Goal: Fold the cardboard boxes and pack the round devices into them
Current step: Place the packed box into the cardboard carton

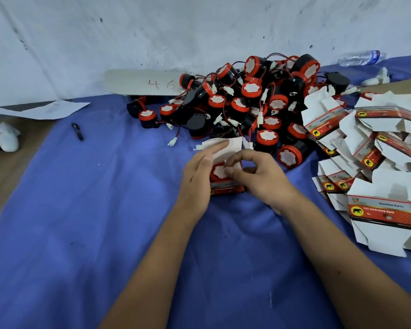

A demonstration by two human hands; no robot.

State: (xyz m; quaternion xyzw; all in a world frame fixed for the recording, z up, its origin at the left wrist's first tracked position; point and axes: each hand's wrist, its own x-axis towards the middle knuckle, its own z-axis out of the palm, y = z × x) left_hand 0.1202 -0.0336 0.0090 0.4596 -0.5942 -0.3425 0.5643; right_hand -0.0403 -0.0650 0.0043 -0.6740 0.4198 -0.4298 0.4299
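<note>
A small red and white cardboard box (pixel 227 187) stands on the blue cloth (pixel 105 210) between my hands, its white top flap (pixel 226 144) raised. A round device (pixel 218 171) with a red rim and white face sits inside it. My left hand (pixel 198 179) lies flat against the box's left side, fingers straight along the flap. My right hand (pixel 261 176) curls over the box's right side and its thumb and fingertips pinch a flap at the opening. A heap of round red and black devices (pixel 259 100) with wires lies just behind.
Flat unfolded boxes (pixel 377 162) are piled at the right. A black pen (pixel 77 131) lies at the left on the cloth. A grey board marked 46 (pixel 142 83) leans on the white wall. A plastic bottle (pixel 361 58) lies far right, a paper sheet (pixel 43 110) far left.
</note>
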